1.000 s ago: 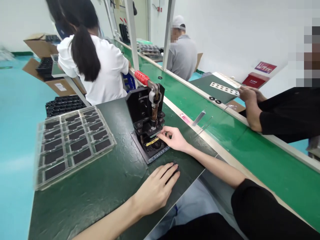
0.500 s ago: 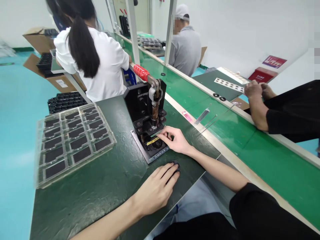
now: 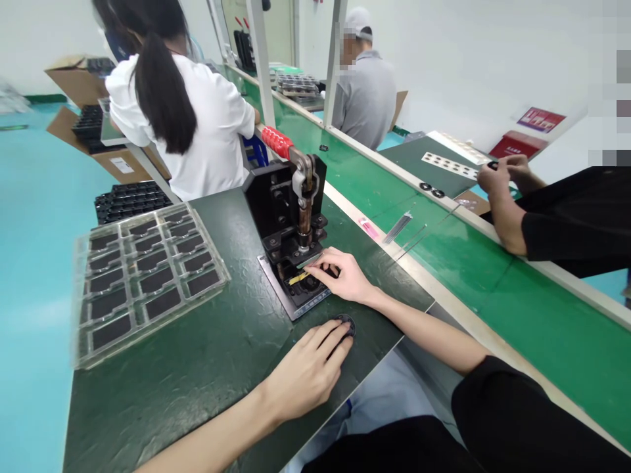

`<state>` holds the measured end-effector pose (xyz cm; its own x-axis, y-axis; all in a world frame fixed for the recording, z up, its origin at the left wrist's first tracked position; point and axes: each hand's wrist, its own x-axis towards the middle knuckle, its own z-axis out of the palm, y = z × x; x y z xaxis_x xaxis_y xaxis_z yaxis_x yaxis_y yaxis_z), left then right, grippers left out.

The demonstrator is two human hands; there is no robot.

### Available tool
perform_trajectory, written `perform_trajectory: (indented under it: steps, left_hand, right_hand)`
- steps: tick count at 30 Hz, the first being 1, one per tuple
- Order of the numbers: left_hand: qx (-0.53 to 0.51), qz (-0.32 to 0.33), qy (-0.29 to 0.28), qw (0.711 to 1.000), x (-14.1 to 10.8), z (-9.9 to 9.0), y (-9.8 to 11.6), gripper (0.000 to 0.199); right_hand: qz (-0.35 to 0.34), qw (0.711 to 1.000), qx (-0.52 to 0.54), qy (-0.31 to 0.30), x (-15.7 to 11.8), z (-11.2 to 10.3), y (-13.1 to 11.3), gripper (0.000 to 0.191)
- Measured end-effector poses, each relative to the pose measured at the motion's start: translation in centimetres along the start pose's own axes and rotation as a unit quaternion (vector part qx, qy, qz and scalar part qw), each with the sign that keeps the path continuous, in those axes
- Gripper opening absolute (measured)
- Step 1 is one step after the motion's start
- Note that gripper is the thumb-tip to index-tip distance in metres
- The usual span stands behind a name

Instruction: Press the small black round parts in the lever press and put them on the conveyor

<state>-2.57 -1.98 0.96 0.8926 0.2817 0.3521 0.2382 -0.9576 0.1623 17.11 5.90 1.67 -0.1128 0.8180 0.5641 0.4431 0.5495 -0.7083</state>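
On my feed, the black hand press (image 3: 290, 210) stands on the dark green bench mat (image 3: 162, 387), its red-gripped lever (image 3: 276, 142) angled up and away along the line, and a yellow strip (image 3: 298, 278) lies in its base nest. The right hand (image 3: 342, 276) rests over the front of the nest, fingers lightly curled, with the index fingertip (image 3: 310, 264) just beside the yellow strip; I can't tell whether it is pinching anything. The left hand (image 3: 308, 371) lies relaxed and unclenched on the mat, its fingers partly covering a small black ring (image 3: 345, 323). Left of the press sits a clear plastic tray (image 3: 154, 323) of black pads. Farther out, a co-worker's hands (image 3: 500, 176) are together beyond the green conveyor belt (image 3: 473, 276), while a person in a white shirt (image 3: 187, 125) and a person in a grey shirt (image 3: 365, 98) sit along the line.
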Motion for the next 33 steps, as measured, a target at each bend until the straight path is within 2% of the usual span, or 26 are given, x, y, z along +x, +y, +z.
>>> perform_trajectory:
  steps: [5, 9, 11, 14, 15, 20, 23, 30, 33]
  left_hand:
    - [0.014, 0.007, 0.012, 1.000, 0.0, 0.0, 0.0, 0.037]
    - [0.012, 0.021, 0.004, 1.000, 0.0, 0.1, -0.1, 0.038]
    - [0.017, 0.031, 0.005, 0.999, -0.1, 0.2, -0.1, 0.037]
    - [0.032, 0.047, 0.014, 0.998, -0.2, 0.4, -0.1, 0.037]
    - [0.038, 0.051, 0.018, 0.998, -0.2, 0.5, -0.1, 0.037]
    - [0.056, 0.056, 0.015, 0.997, -0.3, 0.7, 0.0, 0.037]
    - [0.053, 0.052, 0.007, 0.997, -0.1, 0.6, 0.1, 0.037]
    - [0.033, 0.043, 0.037, 0.998, 0.2, 0.4, 0.0, 0.036]
    - [0.024, 0.040, 0.032, 0.998, 0.1, 0.5, 0.1, 0.035]
  right_hand:
    - [-0.004, 1.000, -0.009, 0.001, -0.2, 0.1, 0.0, 0.024]
    - [0.014, 1.000, 0.002, -0.006, -0.2, 0.1, 0.0, 0.032]
    - [0.056, 0.998, 0.027, 0.027, -0.1, -0.1, -0.1, 0.037]
    - [0.137, 0.981, 0.063, 0.119, -0.7, -0.9, -0.7, 0.045]
    - [0.153, 0.977, 0.066, 0.131, -1.3, -1.3, -1.1, 0.046]
    - [0.199, 0.976, 0.072, 0.044, -5.9, -3.3, -3.8, 0.038]
    - [0.224, 0.972, 0.067, 0.015, -7.9, -3.9, -4.5, 0.035]
    - [0.192, 0.980, 0.011, -0.039, -8.2, -3.7, -4.3, 0.030]
    - [0.186, 0.981, -0.003, -0.049, -8.3, -3.6, -4.3, 0.028]
